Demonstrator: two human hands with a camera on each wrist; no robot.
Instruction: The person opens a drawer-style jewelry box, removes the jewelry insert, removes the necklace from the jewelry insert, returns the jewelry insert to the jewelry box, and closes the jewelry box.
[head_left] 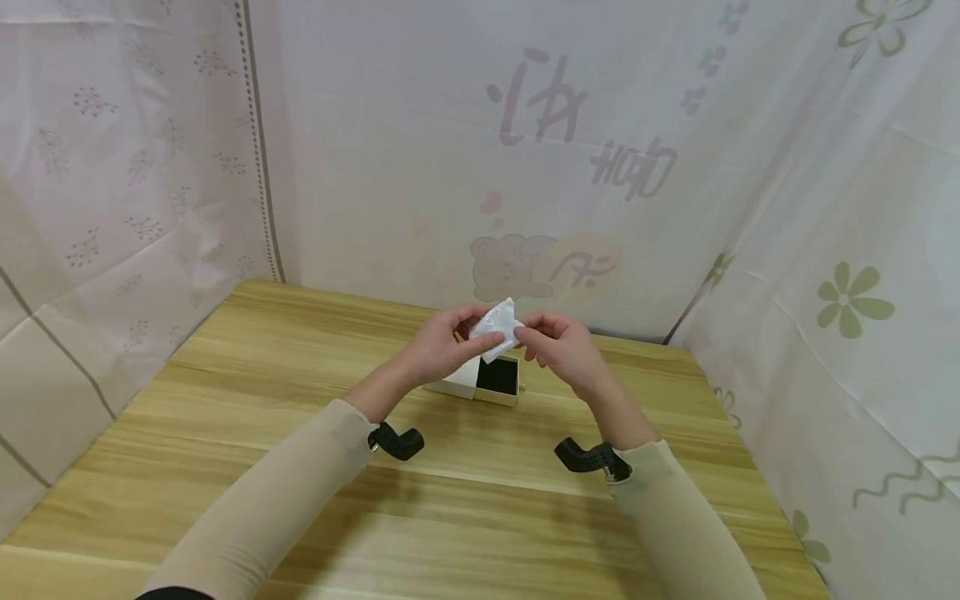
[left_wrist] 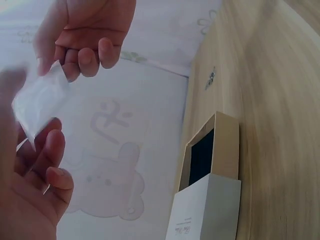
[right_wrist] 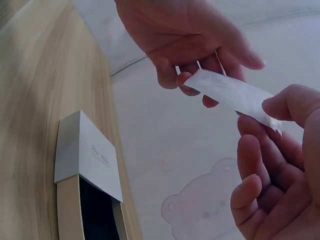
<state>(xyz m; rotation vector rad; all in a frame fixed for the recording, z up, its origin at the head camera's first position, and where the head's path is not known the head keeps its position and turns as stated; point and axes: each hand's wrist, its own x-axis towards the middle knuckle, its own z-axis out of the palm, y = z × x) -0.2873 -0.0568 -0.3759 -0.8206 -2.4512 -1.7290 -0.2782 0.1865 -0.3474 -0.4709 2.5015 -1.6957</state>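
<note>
Both hands hold a small white translucent packet [head_left: 498,327] above the table. My left hand [head_left: 450,342] pinches its left side and my right hand [head_left: 558,342] pinches its right edge. The packet [left_wrist: 40,102] looks blurred in the left wrist view; in the right wrist view the packet [right_wrist: 232,95] stretches between thumb and fingers. Just below the hands lies a small sliding box [head_left: 487,379] with a white sleeve [right_wrist: 87,155] and a beige tray pulled partly out, showing a black inside [left_wrist: 201,156].
The wooden table [head_left: 375,500] is walled by pale printed cloth [head_left: 525,150] at the back and both sides. Black wrist camera mounts [head_left: 397,440] sit on both forearms. A beige sleeve covers each arm.
</note>
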